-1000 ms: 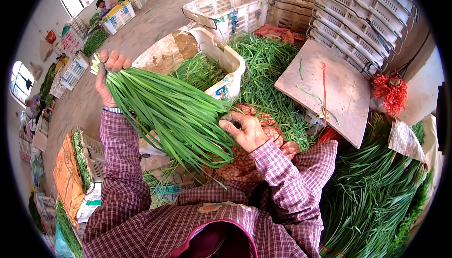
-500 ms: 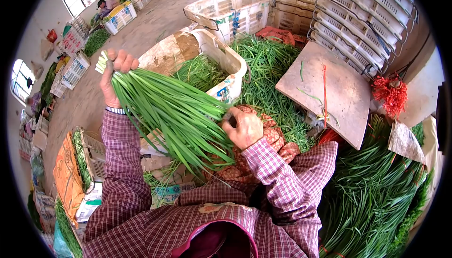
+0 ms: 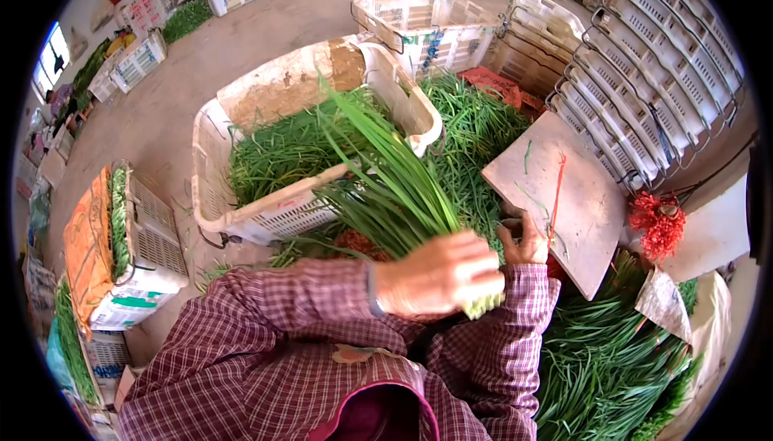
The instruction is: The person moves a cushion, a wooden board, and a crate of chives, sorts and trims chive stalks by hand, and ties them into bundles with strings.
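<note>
My left hand [image 3: 439,276] is wrapped round the pale stem ends [image 3: 483,306] of a bunch of garlic chives [image 3: 398,191]. The long green leaves fan up and away from me, in front of a white crate [image 3: 278,220] holding loose green leaves [image 3: 290,155]. My right hand [image 3: 527,241] is by the left edge of a tilted board [image 3: 555,175], its thumb and finger curved and apart. Nothing shows between them. A red tie strip [image 3: 557,199] lies on the board just above that hand.
Loose greens [image 3: 471,131] are heaped behind the board. Stacked white crates [image 3: 644,79] stand at the right, near a red bundle of ties [image 3: 656,224]. More chives [image 3: 612,360] lie at lower right. A crate with an orange cover [image 3: 87,248] stands at left. Other people sit far back.
My left hand has swung the chives from upper left down to the middle, stems now toward me. My right hand has left the leaves and moved right to the board's edge. The view has shifted.
</note>
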### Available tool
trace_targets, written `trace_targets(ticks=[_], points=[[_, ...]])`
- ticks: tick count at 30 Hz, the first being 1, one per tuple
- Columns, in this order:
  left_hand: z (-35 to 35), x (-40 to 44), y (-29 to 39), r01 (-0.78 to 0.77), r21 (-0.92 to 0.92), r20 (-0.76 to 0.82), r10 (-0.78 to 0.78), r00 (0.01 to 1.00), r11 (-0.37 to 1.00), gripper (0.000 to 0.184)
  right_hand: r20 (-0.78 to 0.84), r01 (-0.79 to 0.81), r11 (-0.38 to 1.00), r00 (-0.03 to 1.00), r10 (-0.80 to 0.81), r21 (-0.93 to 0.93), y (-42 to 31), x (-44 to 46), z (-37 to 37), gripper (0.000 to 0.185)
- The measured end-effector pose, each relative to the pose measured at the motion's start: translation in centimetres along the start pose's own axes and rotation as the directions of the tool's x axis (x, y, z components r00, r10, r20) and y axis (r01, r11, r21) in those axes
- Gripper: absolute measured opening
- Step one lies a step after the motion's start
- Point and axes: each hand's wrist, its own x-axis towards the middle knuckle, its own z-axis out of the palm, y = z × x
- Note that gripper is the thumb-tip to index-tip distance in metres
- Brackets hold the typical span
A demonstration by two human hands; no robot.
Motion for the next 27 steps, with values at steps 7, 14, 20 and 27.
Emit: trace_targets(ticks=[7, 14, 20, 27], points=[[13.9, -8.3, 8.7, -0.171, -0.086, 0.499, 0.191, 0.845, 0.982, 0.015, -0.070, -0.043, 0.990, 0.996, 0.052, 0.136, 3.2, -5.9, -2.8, 0.019], [13.4, -8.3, 8.6, -0.133, -0.056, 0.452, 0.144, 0.881, 0.990, 0.013, 0.022, -0.166, 0.954, 0.986, 0.166, 0.249, 2.6, -7.0, -2.5, 0.011], [12.9, -8.3, 8.4, -0.133, -0.039, 0.473, 0.135, 0.870, 0.990, 0.017, 0.157, 0.043, 0.970, 0.984, -0.082, 0.240, 2.3, -7.0, 0.1, 0.009], [12.9, -8.7, 8.5, -0.109, -0.019, 0.432, 0.106, 0.896, 0.994, 0.020, 0.257, 0.230, 0.967, 0.933, -0.252, 0.114, 0.1, -8.0, 1.2, 0.011]])
